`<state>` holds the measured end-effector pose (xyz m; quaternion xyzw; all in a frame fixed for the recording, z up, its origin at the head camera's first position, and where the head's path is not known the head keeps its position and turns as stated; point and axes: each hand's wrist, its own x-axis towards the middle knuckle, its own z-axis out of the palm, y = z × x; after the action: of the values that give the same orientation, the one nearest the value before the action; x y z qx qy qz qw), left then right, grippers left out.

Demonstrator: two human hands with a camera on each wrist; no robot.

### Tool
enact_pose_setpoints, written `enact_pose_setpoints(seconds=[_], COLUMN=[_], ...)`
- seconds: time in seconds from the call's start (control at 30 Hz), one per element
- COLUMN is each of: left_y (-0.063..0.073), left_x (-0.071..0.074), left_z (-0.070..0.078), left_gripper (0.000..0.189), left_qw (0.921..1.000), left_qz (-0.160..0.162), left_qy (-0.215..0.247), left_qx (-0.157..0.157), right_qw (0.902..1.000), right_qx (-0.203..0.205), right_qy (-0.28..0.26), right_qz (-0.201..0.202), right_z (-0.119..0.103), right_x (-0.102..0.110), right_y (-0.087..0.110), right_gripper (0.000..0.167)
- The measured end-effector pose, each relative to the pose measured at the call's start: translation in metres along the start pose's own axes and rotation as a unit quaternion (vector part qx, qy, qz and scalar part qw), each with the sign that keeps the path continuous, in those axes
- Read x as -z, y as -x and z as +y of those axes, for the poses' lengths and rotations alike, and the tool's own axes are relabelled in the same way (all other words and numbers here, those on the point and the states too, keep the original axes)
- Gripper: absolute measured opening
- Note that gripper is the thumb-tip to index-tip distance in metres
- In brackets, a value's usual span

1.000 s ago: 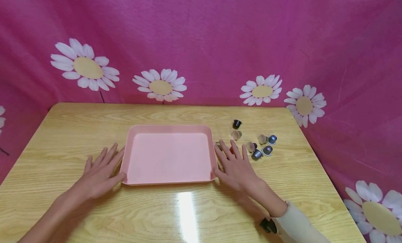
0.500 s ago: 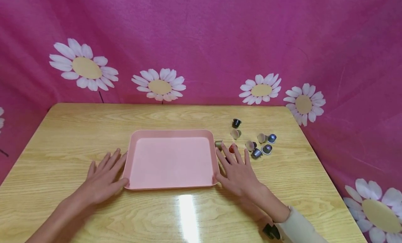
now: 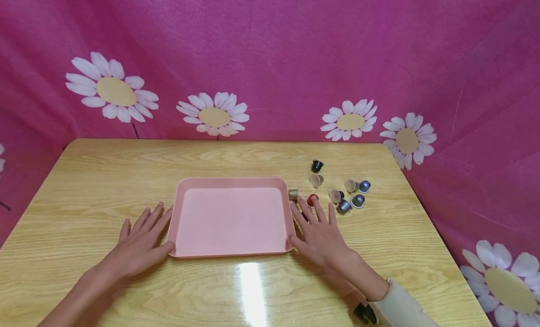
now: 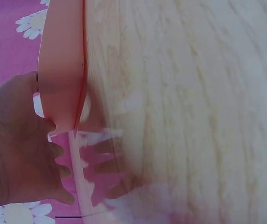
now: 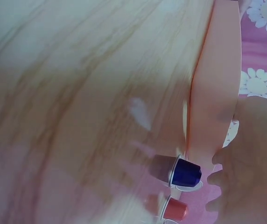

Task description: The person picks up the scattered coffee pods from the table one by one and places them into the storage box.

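A shallow pink tray [image 3: 232, 219] lies flat on the wooden table with nothing in it. My left hand [image 3: 137, 247] touches its near left corner, thumb at the front and fingers spread along the left side. At the near right corner, my right hand [image 3: 320, 238] touches the tray in the same manner. The right fingers reach towards a red coffee capsule [image 3: 311, 200] and a gold coffee capsule [image 3: 293, 194] beside the tray's right wall. A dark blue coffee capsule [image 5: 186, 173] shows in the right wrist view, mostly hidden under that hand in the head view.
Several more coffee capsules lie scattered right of the tray, among them a black capsule [image 3: 317, 166], a grey capsule [image 3: 343, 206] and a blue capsule [image 3: 364, 186]. A pink flowered cloth [image 3: 270, 59] hangs behind the table [image 3: 126, 163].
The tray has slid a short way towards me, both hands moving with it. More of the gold and red capsules shows beside the right fingers. The other capsules have stayed in place.
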<state>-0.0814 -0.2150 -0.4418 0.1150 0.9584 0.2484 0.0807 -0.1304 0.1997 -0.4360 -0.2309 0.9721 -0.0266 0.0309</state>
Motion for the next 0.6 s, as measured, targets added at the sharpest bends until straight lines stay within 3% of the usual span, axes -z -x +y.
enact_pose_setpoints(seconds=[0.6], left_y=[0.0003], left_x=[-0.0048], left_z=[0.0015], left_gripper=[0.084], left_qw=[0.9999], left_qz=[0.009], left_qy=[0.012], left_qx=[0.004], right_qw=[1.0], right_qx=[-0.005], right_qy=[0.002], right_qz=[0.005], right_z=[-0.0008], right_x=[-0.0015], right_y=[0.0007], right_gripper=[0.072])
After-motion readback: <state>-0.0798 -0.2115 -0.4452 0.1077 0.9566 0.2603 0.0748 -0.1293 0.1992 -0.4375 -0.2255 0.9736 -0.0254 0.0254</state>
